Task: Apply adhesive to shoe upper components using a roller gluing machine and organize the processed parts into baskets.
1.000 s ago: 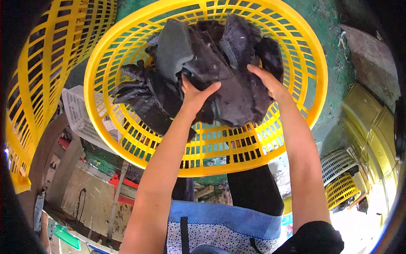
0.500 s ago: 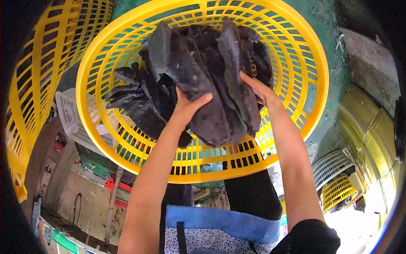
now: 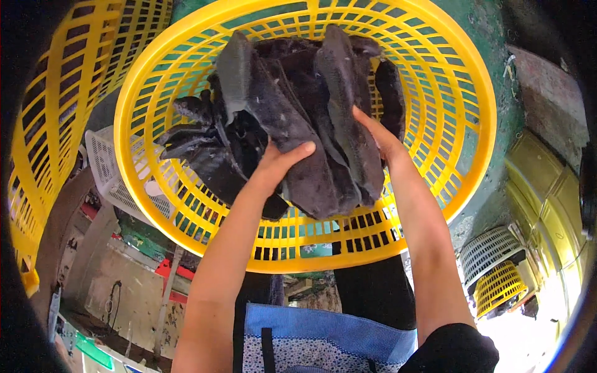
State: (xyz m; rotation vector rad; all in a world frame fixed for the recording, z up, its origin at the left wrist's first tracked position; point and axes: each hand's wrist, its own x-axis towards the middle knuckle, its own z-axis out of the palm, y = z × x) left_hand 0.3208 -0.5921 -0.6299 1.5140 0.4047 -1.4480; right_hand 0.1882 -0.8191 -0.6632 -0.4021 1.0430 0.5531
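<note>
A bundle of long, dark grey, floppy pieces (image 3: 305, 168) stands in a large yellow plastic basket (image 3: 472, 133); whether they are cloth or skin I cannot tell. My left hand (image 3: 281, 163) grips the bundle's near left side, thumb on top and fingers hidden beneath. On the right side my right hand (image 3: 380, 135) presses against the pieces, its forefinger along one edge and the other fingers mostly out of sight. More dark pieces (image 3: 202, 155) lie loose at the basket's left, some with narrow, finger-like ends.
Another tall yellow basket (image 3: 62, 124) rises at the left edge, close to a white crate (image 3: 115, 168). A grey basket (image 3: 488, 252) and a smaller yellow basket (image 3: 497, 289) are at the lower right. Yellowish panels (image 3: 541, 193) line the right side. Underneath is a green floor (image 3: 463, 25).
Both hands keep their hold on the dark pieces. The bundle's right part has tilted slightly left at its upper end. Basket and surroundings have shifted a little in view.
</note>
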